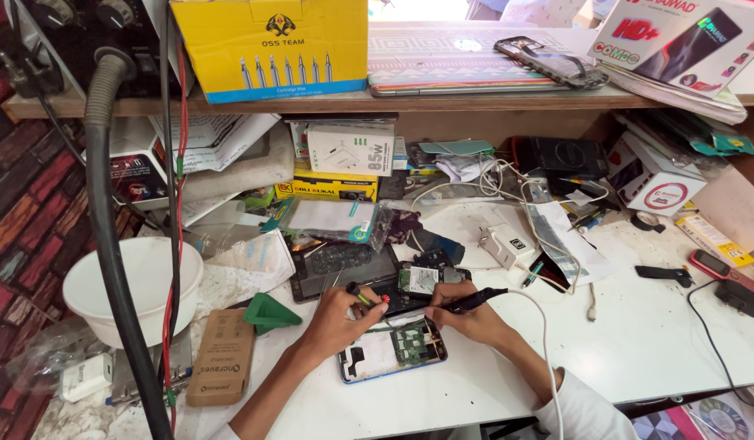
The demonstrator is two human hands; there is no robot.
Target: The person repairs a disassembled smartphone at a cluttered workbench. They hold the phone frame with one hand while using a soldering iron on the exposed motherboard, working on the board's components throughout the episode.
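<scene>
On the white worktop (638, 342), near the front edge: an opened phone (392, 350) lying flat, back cover off, circuit board showing, blue rim visible along the lower side

Left hand (338, 319) closed around a small tool with a yellow-green grip and red tip (367, 298), resting just above the phone's upper left corner

Right hand (468, 316) closed around a black pen-shaped iron (473, 301), tip pointing left toward the left hand's tool, white cable (546, 358) trailing from its rear down past the white sleeve (585, 411)

Between and just behind both hands: a second dark phone body (410, 287) with a pale label on it, tips of both tools meeting over it; exact contact point too small to tell

Further behind, touching that phone: a dark tablet-like slab (336, 269)

Left of the hands: green plastic wedge (267, 313), brown cardboard box (222, 357), white bowl (136, 285) behind a thick grey hose (108, 244)

Right side of the worktop, well apart from the hands: white charger (506, 244), black clip-like piece (662, 275), red phone (715, 267) near the edge

Above, on the wooden shelf (475, 99): yellow box (271, 49), patterned flat case (450, 57), another phone (550, 61) lying on it
</scene>
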